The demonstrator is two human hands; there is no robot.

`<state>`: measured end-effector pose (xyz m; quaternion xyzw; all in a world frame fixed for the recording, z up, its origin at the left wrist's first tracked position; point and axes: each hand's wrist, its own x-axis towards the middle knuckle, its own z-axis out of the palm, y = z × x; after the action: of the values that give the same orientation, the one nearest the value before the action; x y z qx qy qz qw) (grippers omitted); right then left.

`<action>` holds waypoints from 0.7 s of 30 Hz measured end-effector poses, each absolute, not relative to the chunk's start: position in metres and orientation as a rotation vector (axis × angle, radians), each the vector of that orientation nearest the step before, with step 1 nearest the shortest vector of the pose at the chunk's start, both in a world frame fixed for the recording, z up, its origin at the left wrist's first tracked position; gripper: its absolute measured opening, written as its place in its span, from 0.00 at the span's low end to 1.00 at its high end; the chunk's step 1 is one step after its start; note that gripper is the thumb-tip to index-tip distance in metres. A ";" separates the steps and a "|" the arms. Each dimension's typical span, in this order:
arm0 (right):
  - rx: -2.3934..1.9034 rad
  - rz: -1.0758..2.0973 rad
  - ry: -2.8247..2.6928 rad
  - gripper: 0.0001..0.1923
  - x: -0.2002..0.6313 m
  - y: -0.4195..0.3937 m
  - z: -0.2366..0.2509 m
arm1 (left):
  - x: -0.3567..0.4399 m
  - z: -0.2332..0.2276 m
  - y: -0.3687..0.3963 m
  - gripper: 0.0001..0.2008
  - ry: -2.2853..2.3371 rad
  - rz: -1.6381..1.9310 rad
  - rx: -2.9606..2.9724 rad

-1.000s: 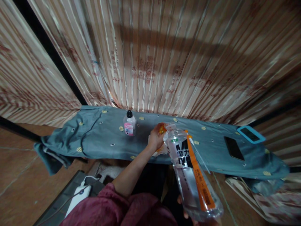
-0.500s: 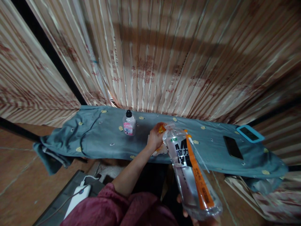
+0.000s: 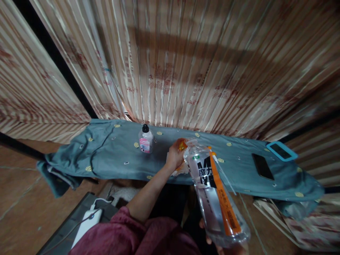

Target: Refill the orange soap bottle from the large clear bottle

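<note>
While left hand closed grip on orange cap, right hand held one clear orange-striped bottle; one small bottle, two phones lay on tabletop.

Cloth: teal, small yellow dots. Bottle: clear, orange stripe, black-white label. Small bottle: pink label, black cap. Curtain: beige-red stripes. Sleeve: maroon. Phone: black.

1. A long table draped in teal cloth.
2. A small black-capped bottle stands near its back edge.
3. A black phone and blue-cased phone lie at its right end.
</note>
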<state>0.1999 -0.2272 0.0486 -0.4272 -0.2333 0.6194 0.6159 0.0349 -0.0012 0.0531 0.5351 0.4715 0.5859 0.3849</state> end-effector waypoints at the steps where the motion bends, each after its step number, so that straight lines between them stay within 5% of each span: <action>1: -0.990 1.417 -0.552 0.36 0.200 -0.228 0.048 | 0.035 0.053 -0.001 0.12 1.199 1.494 1.363; 9: -1.029 1.370 -0.635 0.39 0.214 -0.231 0.025 | 0.034 0.052 -0.001 0.12 1.184 1.494 1.381; 16: -1.158 1.340 -0.542 0.31 0.221 -0.232 0.012 | 0.034 0.054 -0.003 0.12 1.196 1.505 1.412; 21: -1.136 1.324 -0.588 0.37 0.218 -0.232 0.018 | 0.034 0.056 -0.004 0.12 1.211 1.491 1.400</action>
<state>0.2182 -0.2324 0.0184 -0.4913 -0.2544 0.5724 0.6052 0.0340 -0.0039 0.0565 0.5463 0.4728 0.5822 0.3730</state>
